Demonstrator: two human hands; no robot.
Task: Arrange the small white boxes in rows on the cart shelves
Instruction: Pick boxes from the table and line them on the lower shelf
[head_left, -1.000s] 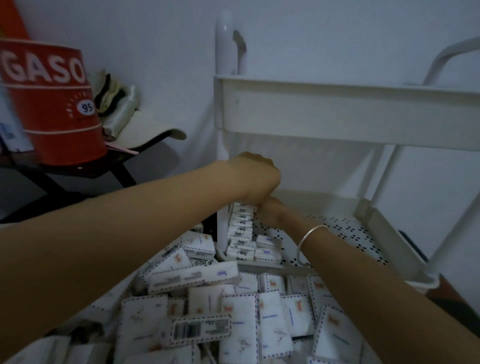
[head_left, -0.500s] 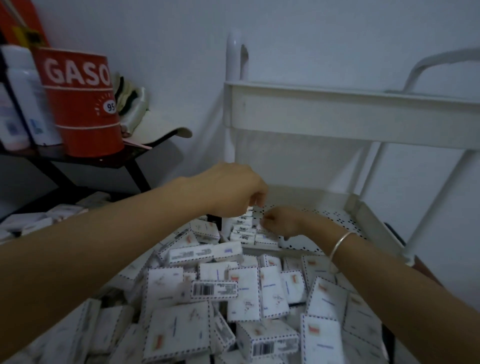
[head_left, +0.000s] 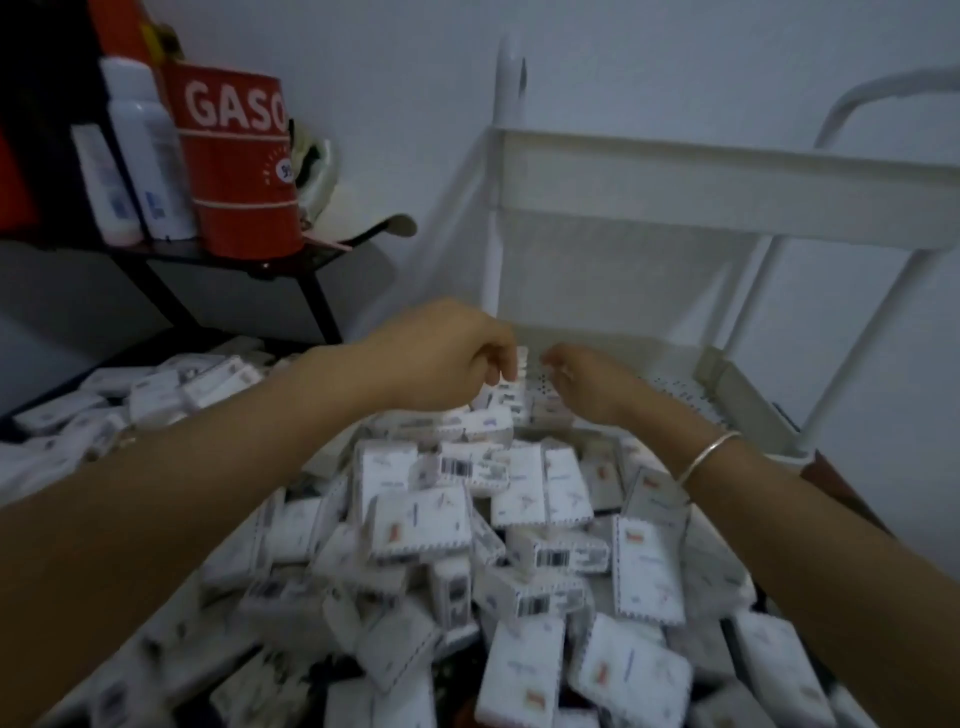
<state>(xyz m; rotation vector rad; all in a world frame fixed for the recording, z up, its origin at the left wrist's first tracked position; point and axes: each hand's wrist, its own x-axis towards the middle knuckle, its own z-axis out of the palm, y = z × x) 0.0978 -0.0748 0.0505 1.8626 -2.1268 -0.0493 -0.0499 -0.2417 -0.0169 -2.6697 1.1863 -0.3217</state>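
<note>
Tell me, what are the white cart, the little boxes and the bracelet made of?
The cart: probably painted metal; thin tube legs, a shelf floor punched with holes, matte white. The little boxes: likely thin cardboard; sharp folded edges, printed barcodes. The bracelet: seems silvery metal; it catches a shine.

the small white boxes (head_left: 415, 519) are white, edged with a dashed dark-blue border. some faces carry a small orange-red mark, others a black barcode. the cart (head_left: 727, 182) is plain white, and its lower shelf (head_left: 675, 384) is white, dotted with rows of dark holes. the tin (head_left: 234, 171) is red with white letters "gaso" and thin white bands. the two bottles (head_left: 145, 150) are white with bluish labels. the side shelf (head_left: 156, 250) is black, the bangle (head_left: 711, 452) silver, the wall (head_left: 389, 78) pale grey-blue.
</note>
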